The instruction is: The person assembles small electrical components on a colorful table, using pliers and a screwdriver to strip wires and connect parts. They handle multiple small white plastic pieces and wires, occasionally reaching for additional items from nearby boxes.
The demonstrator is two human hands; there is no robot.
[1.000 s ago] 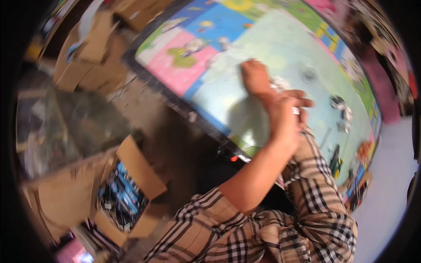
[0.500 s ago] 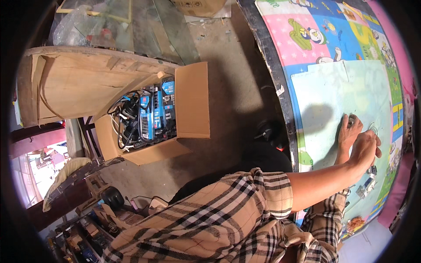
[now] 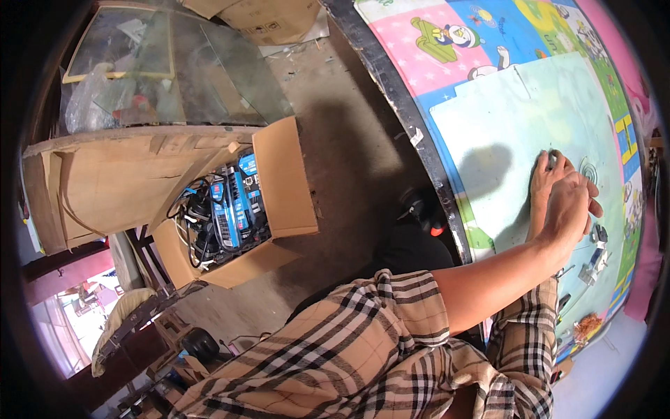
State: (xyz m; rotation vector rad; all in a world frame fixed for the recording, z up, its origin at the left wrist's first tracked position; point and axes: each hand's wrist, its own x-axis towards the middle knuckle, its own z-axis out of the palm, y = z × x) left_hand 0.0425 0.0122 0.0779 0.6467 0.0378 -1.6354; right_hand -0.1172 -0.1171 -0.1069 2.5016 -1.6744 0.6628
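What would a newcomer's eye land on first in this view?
Probably the open cardboard box left of centre, packed with blue and black items. Next might be the bright cartoon-printed table cover at upper right, with a pale green sheet lying on it. Over the sheet's right part, the left hand shows in front of the right hand.

The left hand [image 3: 567, 204] partly hides the right hand [image 3: 542, 183] (anything between them is indiscernible).
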